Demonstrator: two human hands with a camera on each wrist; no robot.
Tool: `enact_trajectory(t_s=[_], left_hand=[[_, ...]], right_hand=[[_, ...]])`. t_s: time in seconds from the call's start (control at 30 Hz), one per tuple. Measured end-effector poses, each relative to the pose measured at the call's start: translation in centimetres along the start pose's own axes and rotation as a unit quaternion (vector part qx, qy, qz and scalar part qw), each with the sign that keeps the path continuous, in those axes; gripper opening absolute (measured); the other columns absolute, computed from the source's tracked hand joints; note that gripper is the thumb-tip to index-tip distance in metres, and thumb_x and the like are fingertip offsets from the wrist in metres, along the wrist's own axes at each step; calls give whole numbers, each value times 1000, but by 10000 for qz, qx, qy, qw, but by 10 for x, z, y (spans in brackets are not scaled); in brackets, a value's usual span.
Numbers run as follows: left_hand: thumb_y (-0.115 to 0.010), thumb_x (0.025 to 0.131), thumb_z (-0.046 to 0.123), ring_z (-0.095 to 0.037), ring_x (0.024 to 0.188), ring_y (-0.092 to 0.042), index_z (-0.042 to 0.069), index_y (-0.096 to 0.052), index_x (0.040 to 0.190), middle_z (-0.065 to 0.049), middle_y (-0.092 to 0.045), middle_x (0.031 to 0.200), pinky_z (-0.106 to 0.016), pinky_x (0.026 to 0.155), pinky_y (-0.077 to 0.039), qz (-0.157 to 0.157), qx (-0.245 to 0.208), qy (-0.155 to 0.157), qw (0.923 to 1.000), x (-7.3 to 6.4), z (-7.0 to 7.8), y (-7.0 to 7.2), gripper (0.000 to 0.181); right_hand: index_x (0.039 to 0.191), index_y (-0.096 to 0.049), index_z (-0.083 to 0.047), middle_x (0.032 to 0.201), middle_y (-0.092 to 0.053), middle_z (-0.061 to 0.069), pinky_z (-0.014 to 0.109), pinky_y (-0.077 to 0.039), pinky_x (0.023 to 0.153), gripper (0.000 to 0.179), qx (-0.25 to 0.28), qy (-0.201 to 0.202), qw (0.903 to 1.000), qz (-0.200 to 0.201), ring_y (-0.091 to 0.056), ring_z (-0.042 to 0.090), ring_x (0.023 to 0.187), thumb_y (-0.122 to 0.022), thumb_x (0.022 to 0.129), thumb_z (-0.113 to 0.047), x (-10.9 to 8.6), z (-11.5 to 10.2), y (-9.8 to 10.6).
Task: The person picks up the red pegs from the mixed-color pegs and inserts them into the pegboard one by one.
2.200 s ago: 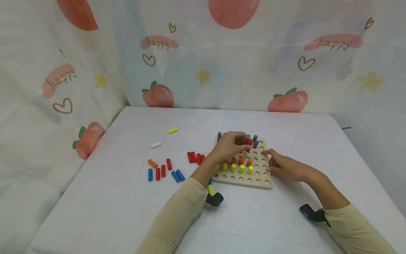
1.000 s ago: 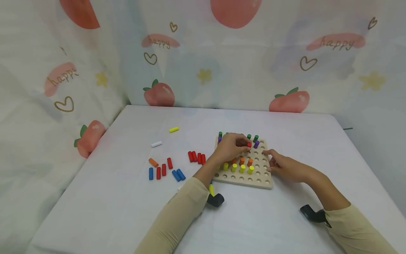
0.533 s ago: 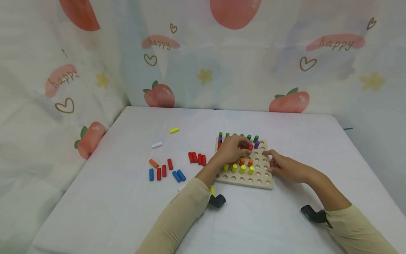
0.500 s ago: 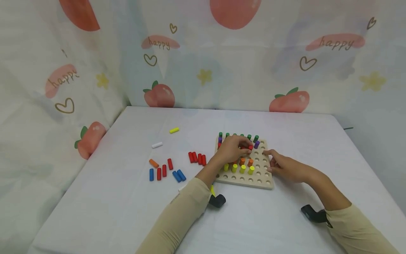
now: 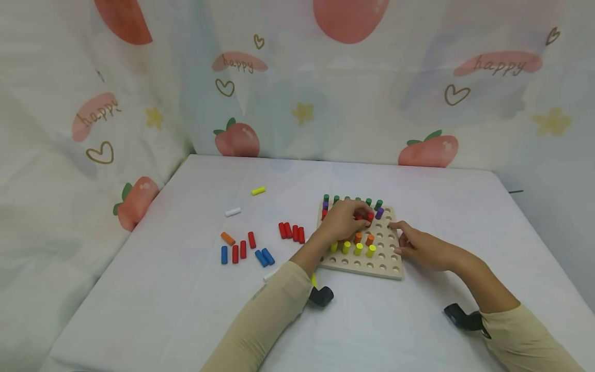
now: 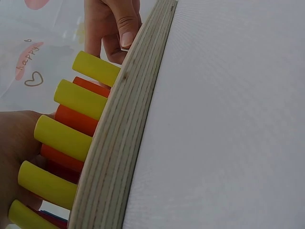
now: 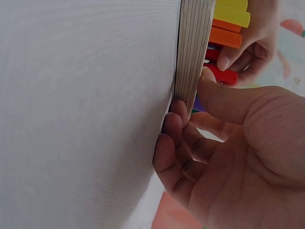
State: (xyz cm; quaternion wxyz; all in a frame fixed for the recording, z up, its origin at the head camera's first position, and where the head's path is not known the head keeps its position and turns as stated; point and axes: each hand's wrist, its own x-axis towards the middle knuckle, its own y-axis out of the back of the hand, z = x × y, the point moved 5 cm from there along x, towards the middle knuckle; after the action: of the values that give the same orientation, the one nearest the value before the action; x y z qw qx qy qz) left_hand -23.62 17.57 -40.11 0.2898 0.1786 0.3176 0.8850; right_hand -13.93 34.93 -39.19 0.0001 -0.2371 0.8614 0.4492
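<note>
A light wooden pegboard (image 5: 386, 270) lies on the white table, with rows of green (image 5: 369, 202), purple, red, orange (image 5: 370, 239) and yellow pegs (image 5: 358, 249) standing in its holes. My left hand (image 5: 341, 219) reaches over it and pinches a red peg (image 5: 370, 217) at the right end of the red row. In the right wrist view that red peg (image 7: 228, 77) stands against the board between thumb and finger. My right hand (image 5: 425, 250) holds the board's right edge, thumb (image 7: 208, 81) on the top face and fingers curled at the side. The left hand hides several pegs.
Left of the board lie loose red pegs (image 5: 251, 239), blue pegs (image 5: 267, 256), an orange peg (image 5: 228, 238), a white peg (image 5: 233, 212) and a yellow peg (image 5: 258, 191). A black wrist device (image 5: 321, 296) sticks out by the left sleeve, near another partly covered yellow peg.
My left hand has lowered the red peg from above the board down to the red row, beside the purple peg. The right hand has stayed at the board's edge.
</note>
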Motion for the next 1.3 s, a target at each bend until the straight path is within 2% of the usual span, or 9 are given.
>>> enact_trajectory(t_s=[0.23, 0.57, 0.87, 1.3], left_hand=[[-76, 97, 17, -1, 92, -60, 15, -75, 118, 13, -70, 99, -18, 92, -48, 61, 29, -73, 10000, 2, 0, 1, 21], [-76, 97, 18, 0, 90, -58, 17, -75, 120, 15, -69, 98, -17, 89, -47, -23, 56, 62, 10000, -1, 1, -2, 23], [-77, 96, 19, 1, 90, -58, 18, -75, 117, 16, -68, 98, -16, 86, -47, -59, 277, -6, 9996, 0, 1, -1, 22], [-76, 97, 18, -1, 92, -59, 16, -75, 119, 12, -70, 102, -17, 87, -47, -45, 226, -87, 9997, -1, 1, 0, 22]], right_hand=[[150, -28, 5, 98, -52, 4, 29, -46, 71, 59, -3, -31, 10000, 6, -51, 18, 86, -61, 106, -15, 2, 2, 1], [151, -28, 4, 97, -52, 4, 28, -46, 71, 60, 26, -110, 9999, -24, -51, 18, 86, -61, 106, -17, 1, 7, -2], [149, -29, 5, 97, -52, 4, 28, -45, 70, 58, -21, 13, 10000, 25, -51, 17, 85, -61, 105, -16, 2, 3, 0], [149, -29, 5, 97, -51, 3, 28, -45, 70, 58, 11, 49, 10000, 3, -50, 17, 84, -61, 106, -15, 3, 5, -1]])
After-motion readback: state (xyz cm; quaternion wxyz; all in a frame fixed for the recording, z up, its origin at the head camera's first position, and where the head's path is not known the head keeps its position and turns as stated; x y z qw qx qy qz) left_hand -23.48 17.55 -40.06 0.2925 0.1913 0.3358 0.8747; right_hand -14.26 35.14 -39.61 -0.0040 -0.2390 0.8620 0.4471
